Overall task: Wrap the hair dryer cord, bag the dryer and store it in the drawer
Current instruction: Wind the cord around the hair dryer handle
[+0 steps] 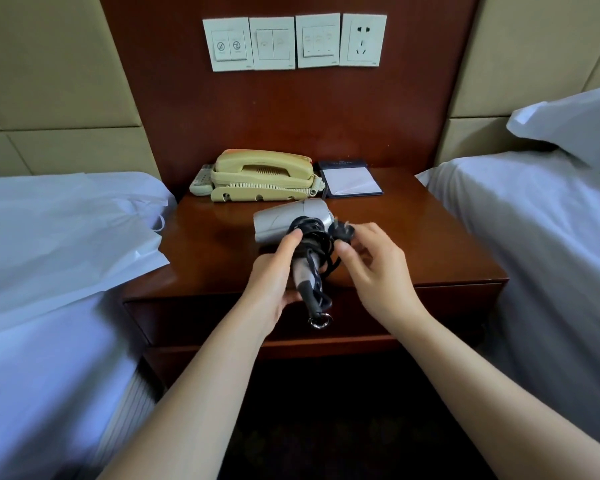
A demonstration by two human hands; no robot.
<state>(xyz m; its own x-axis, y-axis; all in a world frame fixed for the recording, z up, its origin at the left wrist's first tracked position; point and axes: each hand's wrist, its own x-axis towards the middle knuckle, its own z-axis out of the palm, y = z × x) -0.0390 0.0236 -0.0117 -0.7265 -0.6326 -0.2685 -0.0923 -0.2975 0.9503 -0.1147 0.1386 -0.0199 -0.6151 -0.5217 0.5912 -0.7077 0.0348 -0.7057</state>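
A silver hair dryer [281,220] is held above the front of the wooden nightstand [413,237], barrel pointing left, handle down toward me. Its black cord [314,237] is coiled around the handle. My left hand [274,285] grips the handle, thumb pressing on the coils. My right hand [371,268] pinches the cord end just below the black plug [342,231], right of the dryer. A white bag [66,230] lies flat on the left bed. The drawer [430,306] front under the nightstand top is closed; a metal ring [320,321] hangs at the handle's end.
A beige telephone [262,174], a remote [201,181] and a notepad in a dark holder [350,180] sit at the back of the nightstand. Beds with white sheets flank it on the left [49,341] and the right [534,254]. Wall switches and a socket [362,39] are above.
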